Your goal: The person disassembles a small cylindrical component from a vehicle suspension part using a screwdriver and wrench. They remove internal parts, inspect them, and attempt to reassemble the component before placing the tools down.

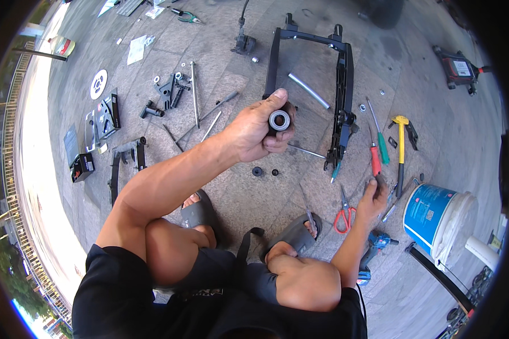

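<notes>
My left hand [263,127] is wrapped round a dark tube end, with a round grey bearing [279,120] facing up at me. Directly beyond it lies a black metal frame [311,38] with two long rails; the hand covers the lower end of its left rail, so I cannot tell whether the tube belongs to it. Low on the right, my right hand [373,200] has its thumb and fingers closed at the end of a red-handled screwdriver [375,161]. Alongside that lie a green-handled screwdriver [383,148] and a yellow hammer [401,141]. Red-handled scissors [344,217] lie nearer my knee.
Bolts, rods and black brackets [167,93] are scattered at left. A silver tube [309,91] lies between the frame's rails. Two small round parts [257,171] sit before my feet. At right stand a blue-and-white bucket [430,217] and a cordless power tool [379,243].
</notes>
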`<state>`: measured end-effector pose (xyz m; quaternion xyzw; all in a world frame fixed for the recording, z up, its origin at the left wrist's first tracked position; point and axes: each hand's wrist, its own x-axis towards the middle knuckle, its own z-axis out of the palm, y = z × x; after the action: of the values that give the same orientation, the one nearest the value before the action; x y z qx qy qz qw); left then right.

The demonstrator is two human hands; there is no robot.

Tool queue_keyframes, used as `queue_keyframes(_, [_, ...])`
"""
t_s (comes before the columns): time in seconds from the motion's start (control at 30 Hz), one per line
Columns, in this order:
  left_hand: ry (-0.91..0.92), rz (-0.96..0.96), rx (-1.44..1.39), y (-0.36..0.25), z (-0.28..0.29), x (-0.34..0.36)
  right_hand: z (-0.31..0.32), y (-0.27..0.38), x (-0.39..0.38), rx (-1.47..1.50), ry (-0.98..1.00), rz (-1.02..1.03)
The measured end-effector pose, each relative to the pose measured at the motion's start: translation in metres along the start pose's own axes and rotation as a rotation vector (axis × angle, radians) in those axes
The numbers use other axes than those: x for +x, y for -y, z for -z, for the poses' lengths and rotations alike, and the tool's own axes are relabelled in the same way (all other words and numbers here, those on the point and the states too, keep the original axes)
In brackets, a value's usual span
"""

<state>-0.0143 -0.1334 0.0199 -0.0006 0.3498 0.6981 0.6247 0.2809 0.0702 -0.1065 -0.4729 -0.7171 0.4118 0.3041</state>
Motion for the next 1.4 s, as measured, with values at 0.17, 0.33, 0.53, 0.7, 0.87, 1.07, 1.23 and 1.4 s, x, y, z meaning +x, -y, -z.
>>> queue_keyframes(0.17, [-0.087, -0.113, 0.072, 0.005, -0.007, 0.004, -0.070, 0.126, 0.000, 0.325, 0.374, 0.435])
queue_keyframes(0.33, [-0.193, -0.283, 0.152, 0.012, -0.012, 0.006, -0.108, 0.197, -0.010, 0.238, 0.439, 0.728])
queue_keyframes(0.53, [-0.199, -0.398, 0.186, 0.019, -0.011, 0.004, -0.120, 0.202, -0.019, 0.328, 0.375, 0.687])
queue_keyframes(0.7, [-0.202, -0.341, 0.192, 0.017, -0.010, 0.002, -0.120, 0.198, -0.019, 0.339, 0.359, 0.671])
queue_keyframes(0.87, [-0.188, -0.352, 0.233, 0.018, -0.016, 0.000, -0.119, 0.201, -0.020, 0.338, 0.315, 0.695])
queue_keyframes(1.07, [-0.142, -0.443, 0.328, 0.020, -0.015, 0.003, -0.114, 0.202, -0.018, 0.304, 0.302, 0.732])
queue_keyframes(1.23, [-0.111, -0.468, 0.398, 0.022, -0.012, 0.005, -0.111, 0.203, -0.015, 0.330, 0.282, 0.802])
queue_keyframes(1.4, [-0.130, -0.527, 0.565, 0.022, -0.014, 0.005, -0.109, 0.201, -0.015, 0.362, 0.304, 0.791])
